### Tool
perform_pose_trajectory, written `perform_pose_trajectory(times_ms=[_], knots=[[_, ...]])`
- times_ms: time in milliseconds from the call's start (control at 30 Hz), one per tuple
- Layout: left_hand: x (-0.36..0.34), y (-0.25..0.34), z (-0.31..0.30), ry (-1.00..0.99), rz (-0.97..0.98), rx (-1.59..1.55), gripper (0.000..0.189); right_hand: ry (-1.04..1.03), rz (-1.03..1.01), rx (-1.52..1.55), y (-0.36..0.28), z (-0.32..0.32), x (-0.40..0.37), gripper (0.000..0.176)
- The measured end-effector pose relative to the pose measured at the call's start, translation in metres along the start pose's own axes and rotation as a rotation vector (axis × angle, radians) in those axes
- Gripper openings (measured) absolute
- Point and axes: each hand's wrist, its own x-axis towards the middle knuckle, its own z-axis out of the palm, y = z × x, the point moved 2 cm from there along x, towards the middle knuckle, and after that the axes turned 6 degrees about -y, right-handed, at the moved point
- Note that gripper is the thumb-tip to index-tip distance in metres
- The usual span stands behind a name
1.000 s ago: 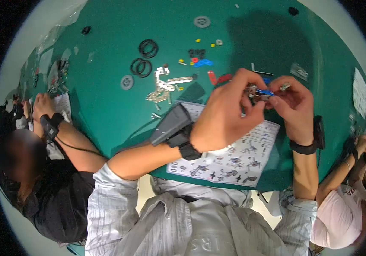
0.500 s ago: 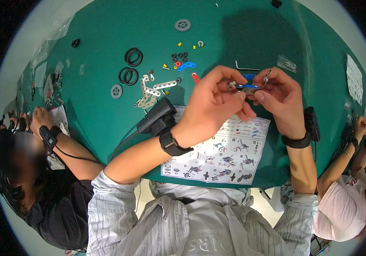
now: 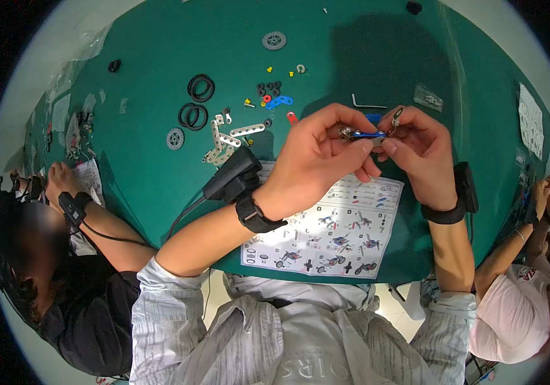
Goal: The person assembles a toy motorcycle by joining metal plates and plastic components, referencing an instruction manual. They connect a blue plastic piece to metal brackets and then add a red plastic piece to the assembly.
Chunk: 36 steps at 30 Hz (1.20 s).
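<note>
Between my two hands is a small model assembly (image 3: 369,135) of blue and silvery metal pieces with bolts. My left hand (image 3: 326,144) pinches its left end between thumb and fingers. At the other end, the thumb and fingers of my right hand (image 3: 419,144) close on it, and a silvery bracket (image 3: 397,117) sticks up there. The fingers cover parts of the assembly. Another blue piece (image 3: 372,117) lies on the table just beyond. Below my hands is a printed instruction sheet (image 3: 320,250) with pictures of a motorcycle model.
On the green table (image 3: 153,173), left of my hands, lie perforated metal strips (image 3: 247,129), black rubber rings (image 3: 193,116), grey wheels (image 3: 274,40) and a blue bent strip (image 3: 280,102). An L-shaped hex key (image 3: 369,104) and a small plastic bag (image 3: 428,98) lie beyond. People sit at both sides.
The assembly has tilted in my hands, so its blue part now looks thinner and the silvery plate under it shows less. Both hands keep their hold and have barely shifted.
</note>
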Motion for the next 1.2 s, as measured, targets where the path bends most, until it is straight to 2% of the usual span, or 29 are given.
perform_pose_trajectory(times_ms=[567, 767, 967, 1200], knots=[[-0.0001, 0.0051, 0.0008, 0.039, -0.019, 0.05, 0.022, 0.007, 0.0, 0.016, -0.0015, 0.0043, 0.0001, 0.033], [0.001, 0.003, -0.0007, 0.063, -0.059, 0.047, 0.027, -0.002, -0.087, -0.08, -0.0051, 0.0077, 0.0019, 0.031], [0.0008, 0.0048, 0.0004, 0.051, -0.037, 0.172, 0.031, -0.014, -0.188, -0.143, -0.0054, 0.0096, 0.0047, 0.034], [0.0008, 0.002, -0.0012, 0.041, -0.007, 0.125, 0.033, -0.029, -0.21, -0.189, -0.0069, 0.0089, 0.0055, 0.031]])
